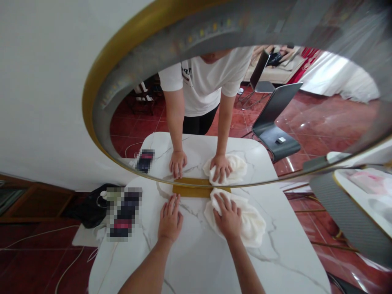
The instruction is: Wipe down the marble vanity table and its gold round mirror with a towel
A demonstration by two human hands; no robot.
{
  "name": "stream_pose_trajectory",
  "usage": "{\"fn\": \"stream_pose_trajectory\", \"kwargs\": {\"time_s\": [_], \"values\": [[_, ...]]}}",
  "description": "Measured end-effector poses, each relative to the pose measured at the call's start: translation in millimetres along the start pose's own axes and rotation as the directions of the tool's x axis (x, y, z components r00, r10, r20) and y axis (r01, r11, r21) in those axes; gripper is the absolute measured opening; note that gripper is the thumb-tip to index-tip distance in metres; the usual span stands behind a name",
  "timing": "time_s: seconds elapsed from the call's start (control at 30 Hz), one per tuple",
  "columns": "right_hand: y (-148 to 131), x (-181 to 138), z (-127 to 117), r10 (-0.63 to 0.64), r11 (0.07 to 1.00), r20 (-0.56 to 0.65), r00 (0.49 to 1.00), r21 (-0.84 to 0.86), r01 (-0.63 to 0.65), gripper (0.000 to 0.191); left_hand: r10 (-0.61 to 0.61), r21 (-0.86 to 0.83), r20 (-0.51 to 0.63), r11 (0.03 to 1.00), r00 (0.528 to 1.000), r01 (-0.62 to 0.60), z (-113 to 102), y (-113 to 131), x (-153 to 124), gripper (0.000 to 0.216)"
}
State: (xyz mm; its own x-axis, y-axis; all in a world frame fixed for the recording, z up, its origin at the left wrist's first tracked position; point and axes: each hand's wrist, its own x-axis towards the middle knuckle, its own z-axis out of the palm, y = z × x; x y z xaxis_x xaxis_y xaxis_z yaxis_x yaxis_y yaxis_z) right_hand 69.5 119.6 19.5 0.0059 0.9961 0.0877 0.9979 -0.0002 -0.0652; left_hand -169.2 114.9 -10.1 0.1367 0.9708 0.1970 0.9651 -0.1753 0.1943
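hand status: the left hand [170, 220] rests palm down on the marbled table [199, 261], fingers extended and holding nothing, tips at or just beside the front edge of the gold base [192, 191]. the right hand [228, 216] lies palm down with fingers spread on the white cloth [252, 226], resting over it rather than grasping it. the cloth sits bunched on the table, its far edge overlapping the right part of the base.

hazard 1, mirror strike: the mirror [239, 118] stands over the base, close beyond both hands. a forward overrun of either hand could knock the base and make the mirror rock or shift.

hazard 2, cloth snag: loose folds could catch on the base edge during a sideways slide, or slip from under the palm, as the hand does not enclose them.

hazard 3, side clearance: the dark item [124, 216], blurred out, lies near the left edge of the table; a wide leftward sweep could push it off
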Motion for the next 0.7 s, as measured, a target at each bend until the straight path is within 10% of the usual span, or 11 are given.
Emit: {"fn": "stream_pose_trajectory", "kwargs": {"time_s": [0.4,0.7], "values": [[-82,6,1,-0.265,0.955,0.045,0.963,0.146,0.256,0.057,0.027,0.002,-0.01,1.0,1.0,-0.027,0,-1,0,0.064],[1,2,-4,-0.045,0.999,0.021,0.999,-0.023,0.045,0.049,0.001,-0.011,-0.012,1.0,1.0,-0.002,-2,-1,0,0.063]]}}
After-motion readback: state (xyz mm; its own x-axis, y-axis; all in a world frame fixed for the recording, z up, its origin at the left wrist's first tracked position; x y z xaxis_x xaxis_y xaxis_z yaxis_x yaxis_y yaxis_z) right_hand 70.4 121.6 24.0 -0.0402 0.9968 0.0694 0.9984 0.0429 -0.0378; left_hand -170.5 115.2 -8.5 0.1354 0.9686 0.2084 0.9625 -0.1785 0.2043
